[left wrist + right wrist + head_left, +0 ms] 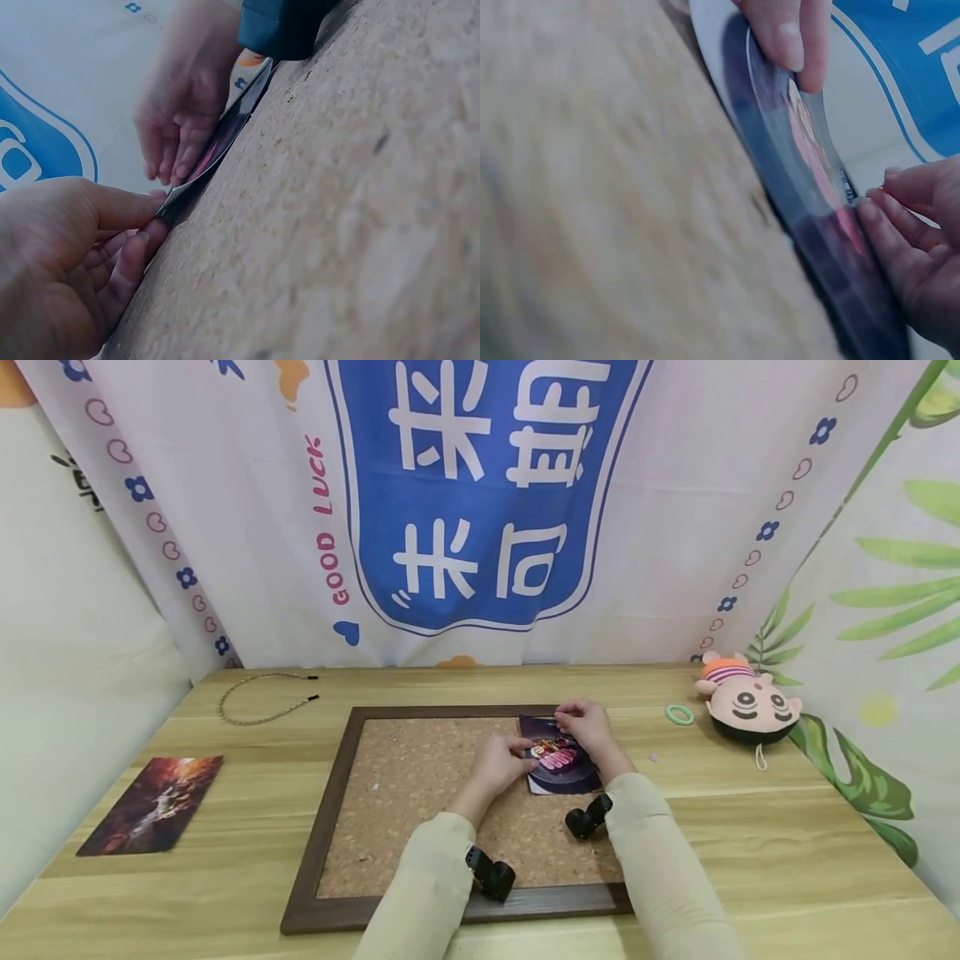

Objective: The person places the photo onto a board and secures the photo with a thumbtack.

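A dark picture print (pixel 566 777) with a colourful food image lies at the upper right of a framed cork board (pixel 420 827), its edge slightly raised. My left hand (pixel 501 762) pinches the print's left edge between thumb and fingers; the left wrist view shows this grip (pixel 82 255) close over the cork. At the print's top edge is my right hand (pixel 587 725), thumb and index finger brought together. Between those fingertips the right wrist view shows a tiny reddish pin-like thing (pixel 883 187), mostly hidden. The other right fingers touch the print's face.
Another print (pixel 153 806) lies on the table left of the board. A braided headband (pixel 258 722) is at the back left. Right of the board are a small purple piece (pixel 652 757), a green ring (pixel 679 715) and a plush doll (pixel 750 702). A printed curtain (pixel 660 543) hangs behind.
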### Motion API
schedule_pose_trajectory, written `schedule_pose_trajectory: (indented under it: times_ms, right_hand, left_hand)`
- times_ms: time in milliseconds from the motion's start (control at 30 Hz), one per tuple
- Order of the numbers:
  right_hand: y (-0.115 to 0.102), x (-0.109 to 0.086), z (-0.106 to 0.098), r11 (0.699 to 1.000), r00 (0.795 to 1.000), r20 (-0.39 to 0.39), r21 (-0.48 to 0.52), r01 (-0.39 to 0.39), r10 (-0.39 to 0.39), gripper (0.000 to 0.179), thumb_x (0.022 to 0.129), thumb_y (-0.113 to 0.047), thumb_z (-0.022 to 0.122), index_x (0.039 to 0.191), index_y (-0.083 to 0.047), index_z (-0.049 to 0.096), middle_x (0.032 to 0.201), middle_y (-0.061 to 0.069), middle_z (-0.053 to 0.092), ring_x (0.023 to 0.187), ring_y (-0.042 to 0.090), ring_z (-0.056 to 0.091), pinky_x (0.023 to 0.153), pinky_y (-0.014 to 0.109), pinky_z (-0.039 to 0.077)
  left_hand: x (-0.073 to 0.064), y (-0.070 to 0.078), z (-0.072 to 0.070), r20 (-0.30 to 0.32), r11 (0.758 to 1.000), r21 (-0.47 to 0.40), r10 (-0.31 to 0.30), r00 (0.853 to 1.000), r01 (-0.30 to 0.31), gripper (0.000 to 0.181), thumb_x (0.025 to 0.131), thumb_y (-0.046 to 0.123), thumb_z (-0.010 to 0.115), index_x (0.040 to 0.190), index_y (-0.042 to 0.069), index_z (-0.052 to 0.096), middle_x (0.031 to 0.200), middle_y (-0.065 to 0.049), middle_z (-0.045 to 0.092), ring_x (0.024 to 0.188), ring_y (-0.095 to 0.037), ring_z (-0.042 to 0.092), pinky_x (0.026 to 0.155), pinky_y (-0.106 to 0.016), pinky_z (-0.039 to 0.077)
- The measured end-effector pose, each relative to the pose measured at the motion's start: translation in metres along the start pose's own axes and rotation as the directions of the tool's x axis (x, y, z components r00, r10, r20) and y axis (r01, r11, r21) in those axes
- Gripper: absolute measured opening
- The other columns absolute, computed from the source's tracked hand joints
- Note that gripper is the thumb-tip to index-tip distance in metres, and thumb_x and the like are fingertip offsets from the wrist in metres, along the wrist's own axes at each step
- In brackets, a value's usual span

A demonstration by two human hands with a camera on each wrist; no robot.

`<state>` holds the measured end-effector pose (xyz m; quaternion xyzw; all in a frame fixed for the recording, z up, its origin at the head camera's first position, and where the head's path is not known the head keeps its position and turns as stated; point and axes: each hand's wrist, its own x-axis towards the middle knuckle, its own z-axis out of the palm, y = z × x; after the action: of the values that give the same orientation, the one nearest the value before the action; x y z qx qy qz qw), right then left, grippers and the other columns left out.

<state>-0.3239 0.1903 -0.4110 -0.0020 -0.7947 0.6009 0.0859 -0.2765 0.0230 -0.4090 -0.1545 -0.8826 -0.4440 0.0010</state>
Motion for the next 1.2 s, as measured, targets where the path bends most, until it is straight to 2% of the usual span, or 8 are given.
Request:
schedule_pose_trajectory:
  times_ms: [133, 200, 300, 367, 500, 633, 733, 1200]
  right_hand:
    - [0.0058, 0.0007, 0.0028, 0.998, 0.999, -0.033, -0.054, 0.034, -0.035, 0.012, 0.077, 0.006, 0.057, 0.086, 0.014, 0.059, 0.073, 0.014, 0.059, 0.054, 0.008, 0.052, 0.053, 0.019, 0.044]
    - [0.0064, 0.0006, 0.0030, 0.993, 0.998, -0.041, -0.103, 0.052, -0.056, 0.011, 0.077, 0.005, 0.058, 0.084, 0.012, 0.060, 0.070, 0.012, 0.059, 0.053, 0.007, 0.050, 0.052, 0.019, 0.043]
    - [0.0057, -0.0002, 0.0023, 0.981, 0.996, -0.040, -0.181, 0.072, -0.081, 0.010, 0.076, 0.002, 0.060, 0.082, 0.009, 0.062, 0.069, 0.010, 0.059, 0.055, 0.009, 0.050, 0.053, 0.021, 0.042]
    - [0.0046, -0.0009, 0.0021, 0.967, 0.995, -0.034, -0.241, 0.079, -0.090, 0.010, 0.076, -0.001, 0.061, 0.081, 0.007, 0.063, 0.070, 0.010, 0.059, 0.058, 0.012, 0.050, 0.055, 0.022, 0.041]
    - [0.0024, -0.0023, 0.0029, 0.937, 0.995, -0.010, -0.339, 0.090, -0.099, 0.010, 0.077, -0.006, 0.062, 0.082, 0.003, 0.065, 0.075, 0.010, 0.062, 0.066, 0.018, 0.052, 0.059, 0.027, 0.041]
    - [0.0024, -0.0026, 0.0045, 0.922, 0.996, -0.005, -0.379, 0.083, -0.092, 0.011, 0.078, -0.008, 0.062, 0.082, 0.001, 0.065, 0.078, 0.010, 0.062, 0.069, 0.021, 0.054, 0.062, 0.030, 0.041]
    - [0.0038, -0.0026, 0.0052, 0.916, 0.996, -0.015, -0.394, 0.073, -0.085, 0.010, 0.078, -0.008, 0.062, 0.082, 0.001, 0.065, 0.077, 0.010, 0.062, 0.069, 0.020, 0.054, 0.061, 0.030, 0.041]
    - [0.0058, -0.0023, 0.0056, 0.913, 0.996, -0.017, -0.401, 0.075, -0.089, 0.009, 0.078, -0.007, 0.062, 0.081, 0.001, 0.065, 0.074, 0.008, 0.061, 0.067, 0.020, 0.053, 0.060, 0.029, 0.041]
  left_hand:
    - [-0.0012, 0.0011, -0.0003, -0.004, 0.998, 0.060, 0.032, 0.999, -0.032, 0.028, 0.071, 0.014, 0.070, 0.097, 0.005, 0.067, 0.067, 0.002, 0.057, 0.062, -0.011, 0.050, 0.056, -0.024, 0.040]
    - [-0.0021, 0.0017, 0.0001, -0.015, 0.989, 0.138, 0.057, 0.998, -0.055, 0.029, 0.070, 0.017, 0.071, 0.097, 0.007, 0.067, 0.076, -0.001, 0.060, 0.070, -0.014, 0.054, 0.062, -0.026, 0.041]
    - [-0.0038, 0.0037, 0.0005, -0.027, 0.957, 0.278, 0.090, 0.996, -0.079, 0.032, 0.069, 0.023, 0.071, 0.098, 0.010, 0.067, 0.096, -0.006, 0.058, 0.090, -0.021, 0.052, 0.076, -0.032, 0.039]
    - [-0.0047, 0.0040, 0.0008, -0.018, 0.929, 0.361, 0.094, 0.995, -0.081, 0.037, 0.070, 0.028, 0.069, 0.103, 0.011, 0.065, 0.111, -0.009, 0.053, 0.103, -0.025, 0.045, 0.086, -0.038, 0.032]
    - [-0.0062, 0.0031, 0.0007, 0.055, 0.891, 0.446, 0.065, 0.996, -0.082, 0.048, 0.076, 0.037, 0.062, 0.117, 0.012, 0.056, 0.129, -0.011, 0.039, 0.119, -0.029, 0.029, 0.094, -0.048, 0.019]
    - [-0.0061, 0.0004, 0.0012, 0.149, 0.865, 0.492, 0.032, 0.988, -0.102, 0.058, 0.080, 0.045, 0.053, 0.128, 0.012, 0.044, 0.137, -0.011, 0.027, 0.125, -0.028, 0.017, 0.097, -0.048, 0.011]
    - [-0.0057, -0.0007, 0.0023, 0.188, 0.851, 0.514, 0.013, 0.982, -0.110, 0.062, 0.082, 0.048, 0.048, 0.132, 0.013, 0.038, 0.139, -0.011, 0.022, 0.127, -0.027, 0.012, 0.097, -0.048, 0.007]
    - [-0.0064, -0.0008, 0.0023, 0.207, 0.859, 0.502, -0.002, 0.978, -0.104, 0.062, 0.083, 0.048, 0.046, 0.134, 0.014, 0.034, 0.141, -0.009, 0.016, 0.128, -0.024, 0.006, 0.098, -0.048, 0.003]
